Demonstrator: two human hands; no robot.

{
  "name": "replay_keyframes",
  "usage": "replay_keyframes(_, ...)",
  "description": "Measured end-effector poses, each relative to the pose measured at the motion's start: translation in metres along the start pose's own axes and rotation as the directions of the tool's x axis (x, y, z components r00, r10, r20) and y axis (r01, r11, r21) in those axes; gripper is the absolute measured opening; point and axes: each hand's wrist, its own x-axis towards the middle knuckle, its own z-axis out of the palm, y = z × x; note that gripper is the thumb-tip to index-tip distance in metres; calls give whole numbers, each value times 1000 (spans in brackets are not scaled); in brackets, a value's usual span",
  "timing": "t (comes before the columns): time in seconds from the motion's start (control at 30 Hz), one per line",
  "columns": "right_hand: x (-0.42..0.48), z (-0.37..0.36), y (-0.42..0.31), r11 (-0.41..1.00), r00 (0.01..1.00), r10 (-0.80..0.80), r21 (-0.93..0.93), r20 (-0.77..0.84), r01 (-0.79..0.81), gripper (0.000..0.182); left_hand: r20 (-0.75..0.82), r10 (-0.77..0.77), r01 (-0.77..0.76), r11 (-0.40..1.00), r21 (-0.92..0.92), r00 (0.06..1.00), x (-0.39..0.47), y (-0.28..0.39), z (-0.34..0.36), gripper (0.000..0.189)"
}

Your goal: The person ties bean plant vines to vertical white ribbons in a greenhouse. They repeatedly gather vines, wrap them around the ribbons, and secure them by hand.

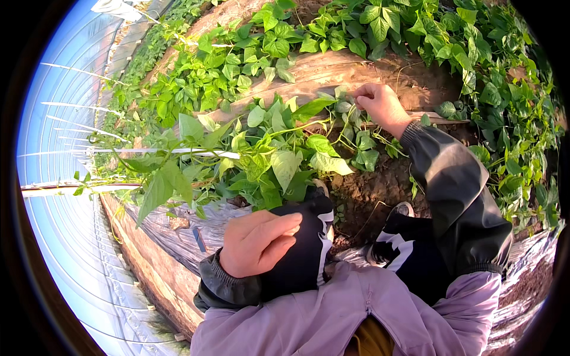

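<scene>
My right hand point(380, 107) reaches forward over the row, its thumb and fingertips pinched together at the upper edge of a leafy bean vine point(365, 144). Exactly which stem or leaf sits in the pinch is hidden by the fingers. Above my left knee, my left hand point(260, 242) hovers with fingers half curled, a gap between thumb and forefinger, and nothing visible in it. Just beyond that hand spreads a dense clump of bean leaves point(285, 167), some pale and sunlit. Both forearms wear dark elastic-cuffed sleeve covers point(458, 191).
More bean plants point(485, 89) grow thickly to the right, and another row point(213, 75) stands ahead. White cord point(196, 152) runs into the foliage from the left. Plastic mulch film point(213, 220), bare soil point(369, 196) and the greenhouse film wall point(71, 249) surround me.
</scene>
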Motion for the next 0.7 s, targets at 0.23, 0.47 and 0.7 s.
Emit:
replay_keyframes(0.23,-22,17,98,944,919,286,82,270,-318,17,386,-288,365,920,-142,876,50,-133,56,38)
replay_keyframes(0.47,-3,36,123,942,882,320,-18,346,-334,18,59,-430,343,789,510,901,36,-187,79,46)
replay_keyframes(0.7,41,106,125,982,878,189,-89,440,-167,19,-139,-629,639,711,295,765,1,-201,50,41)
